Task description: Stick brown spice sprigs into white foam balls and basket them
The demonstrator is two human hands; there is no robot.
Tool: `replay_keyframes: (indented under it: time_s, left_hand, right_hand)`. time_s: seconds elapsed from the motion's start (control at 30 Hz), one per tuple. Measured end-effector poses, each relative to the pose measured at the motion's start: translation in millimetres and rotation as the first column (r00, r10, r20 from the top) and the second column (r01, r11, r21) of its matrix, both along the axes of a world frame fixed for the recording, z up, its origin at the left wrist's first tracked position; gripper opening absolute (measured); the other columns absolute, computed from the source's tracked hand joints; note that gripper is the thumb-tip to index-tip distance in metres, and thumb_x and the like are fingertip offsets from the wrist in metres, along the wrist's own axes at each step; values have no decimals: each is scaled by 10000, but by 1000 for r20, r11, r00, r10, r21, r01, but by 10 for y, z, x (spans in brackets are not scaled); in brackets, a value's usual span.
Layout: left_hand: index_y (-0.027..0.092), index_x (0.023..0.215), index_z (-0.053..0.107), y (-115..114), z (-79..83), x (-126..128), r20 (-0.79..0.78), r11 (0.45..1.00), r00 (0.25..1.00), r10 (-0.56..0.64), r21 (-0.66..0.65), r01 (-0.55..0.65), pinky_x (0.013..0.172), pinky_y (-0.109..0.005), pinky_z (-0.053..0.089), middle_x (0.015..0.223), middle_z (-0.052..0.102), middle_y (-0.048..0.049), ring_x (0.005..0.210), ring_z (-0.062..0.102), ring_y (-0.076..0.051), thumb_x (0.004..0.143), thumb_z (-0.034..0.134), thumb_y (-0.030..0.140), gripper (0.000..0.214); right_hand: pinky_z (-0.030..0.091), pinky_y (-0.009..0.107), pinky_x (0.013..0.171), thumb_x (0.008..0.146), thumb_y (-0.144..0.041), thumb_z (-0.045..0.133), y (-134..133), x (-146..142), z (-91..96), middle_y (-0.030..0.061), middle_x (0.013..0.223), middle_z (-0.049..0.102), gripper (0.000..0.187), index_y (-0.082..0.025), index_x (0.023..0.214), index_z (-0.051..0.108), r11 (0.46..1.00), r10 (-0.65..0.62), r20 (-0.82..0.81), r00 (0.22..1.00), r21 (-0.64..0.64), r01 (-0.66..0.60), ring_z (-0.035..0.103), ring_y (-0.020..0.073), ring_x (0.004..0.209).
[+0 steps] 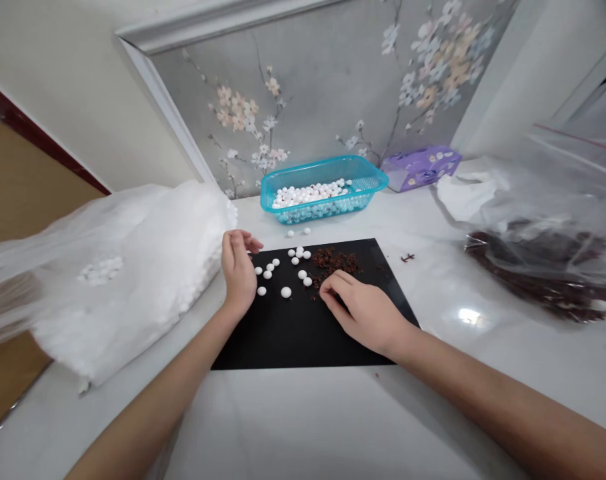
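Right hand (363,313) and left hand (240,270) curled, empty, before teal basket (363,175) of white beads (307,195).

My right hand (360,313) touches dark crumbs (335,261) on black board (303,340), left hand (239,270) just beside white balls (286,292) (both curled).

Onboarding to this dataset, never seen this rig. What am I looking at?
No machine here: one picture from a camera worn on a person's head, looking down at their own two bare hands. The left hand rests beside white beads on a black board. The right hand sits at a pile of dark reddish-brown crumbs. Neither clearly holds anything. On the white counter are a turquoise plastic basket of beads, a bulging bag of white material and a clear bag of dark material.
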State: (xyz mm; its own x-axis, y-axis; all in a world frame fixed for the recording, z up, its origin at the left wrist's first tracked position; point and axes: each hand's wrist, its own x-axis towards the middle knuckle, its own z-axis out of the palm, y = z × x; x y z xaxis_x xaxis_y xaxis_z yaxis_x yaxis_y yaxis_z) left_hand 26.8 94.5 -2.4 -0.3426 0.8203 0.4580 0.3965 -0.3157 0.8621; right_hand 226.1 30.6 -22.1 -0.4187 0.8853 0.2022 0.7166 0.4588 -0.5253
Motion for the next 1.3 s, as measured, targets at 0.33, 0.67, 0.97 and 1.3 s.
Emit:
replay_keyframes:
  time_s: [0.33, 0.67, 0.97, 1.3]
  left_hand:
    - [218, 761, 473, -541, -81, 471, 9, 854, 880, -476, -237, 464, 542, -248, 366, 697, 479, 2, 591, 423, -117, 906, 305, 358, 262]
    - [244, 1065, 513, -497, -114, 487, -126, 827, 841, -526, -307, 471, 642, -225, 447, 933, 563, -26, 810, 547, -128, 861, 484, 354, 233]
    - [225, 1014, 567, -496, -95, 492, -155, 840, 843, -515, -287, 461, 653, -226, 472, 936, 630, -28, 815, 595, -132, 833, 536, 333, 213]
    - [214, 981, 591, -494, -96, 475, -151, 836, 844, -515, -307, 456, 639, -237, 472, 885, 647, -22, 761, 613, -131, 828, 540, 364, 220]
  right_hand:
    - [429, 268, 660, 899, -290, 370, 105, 46, 3, 15, 797, 579, 148, -203, 833, 471, 983, -102, -477, 873, -182, 16, 547, 134, 722]
    - [297, 209, 408, 767, -440, 590, 210, 122, -17, 10, 773, 623, 286, -160, 791, 537, 880, -343, -769, 539, -464, -103, 370, 14, 379]
    - [317, 205, 427, 818, -440, 534, 165, 104, 51, -30, 695, 551, 276, -164, 813, 530, 885, -257, -748, 612, -436, -161, 376, 26, 412]
    - [310, 199, 438, 862, -422, 472, 191, 125, 22, -48, 692, 519, 267, -170, 777, 489, 880, -215, -756, 618, -424, -213, 379, 16, 410]
